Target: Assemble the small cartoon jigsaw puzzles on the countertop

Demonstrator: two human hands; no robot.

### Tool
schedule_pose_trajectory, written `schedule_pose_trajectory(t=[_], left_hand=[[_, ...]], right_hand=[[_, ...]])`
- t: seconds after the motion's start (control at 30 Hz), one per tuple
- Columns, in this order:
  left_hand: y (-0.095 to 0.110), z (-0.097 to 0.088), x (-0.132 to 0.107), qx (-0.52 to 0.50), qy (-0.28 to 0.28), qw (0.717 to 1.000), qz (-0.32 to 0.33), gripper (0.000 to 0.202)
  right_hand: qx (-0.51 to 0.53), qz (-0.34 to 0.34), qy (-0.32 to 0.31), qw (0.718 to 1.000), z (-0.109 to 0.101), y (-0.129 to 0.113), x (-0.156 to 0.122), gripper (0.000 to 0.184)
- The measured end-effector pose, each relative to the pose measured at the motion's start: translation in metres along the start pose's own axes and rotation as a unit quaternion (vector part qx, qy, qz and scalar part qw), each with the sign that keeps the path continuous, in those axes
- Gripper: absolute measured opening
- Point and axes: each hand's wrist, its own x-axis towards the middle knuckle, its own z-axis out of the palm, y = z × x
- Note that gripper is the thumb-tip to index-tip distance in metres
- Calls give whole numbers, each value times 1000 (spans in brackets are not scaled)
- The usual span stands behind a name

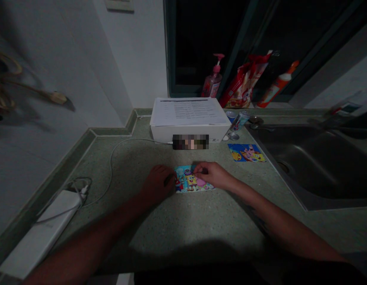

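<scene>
One SpongeBob picture card (191, 181) lies flat on the speckled green counter (195, 221), between the two hands I watch through the head camera. The left hand (158, 183) is loosely curled at its left edge; the right hand (216, 174) has thumb and forefinger nearly together over its right half. I cannot tell whether either grips anything.

I judge that uneven fingertip pressure could skid or crease the thin card, and the dim light makes its edges easy to misjudge. A wide rightward sweep could push the second SpongeBob card (248, 153) towards the sink (328, 170). If the left forearm (109, 229) drifts outward, it could snag the white cable (111, 164) and tug the pixelated device (191, 141) before the white box (162, 132).

For writing, I get little: the printed sheet (189, 111) on the box carries lines too blurred to read. Labels on the pink pump bottle (212, 84), red bag (245, 86) and orange bottle (274, 89) also defeat me.
</scene>
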Motion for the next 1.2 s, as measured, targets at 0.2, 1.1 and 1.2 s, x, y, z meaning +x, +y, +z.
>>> schedule_pose_trajectory(t=[0.2, 1.1, 1.2], left_hand=[[-1, 1, 0, 2, -3, 1000, 7, 17], [-1, 0, 0, 4, 8, 1000, 12, 16], [-1, 1, 0, -2, 11, 1000, 15, 16]], right_hand=[[-15, -5, 3, 1000, -1, 5, -2, 7], [-216, -36, 30, 975, 5, -10, -9, 11], [-229, -41, 31, 972, 7, -10, -9, 12]])
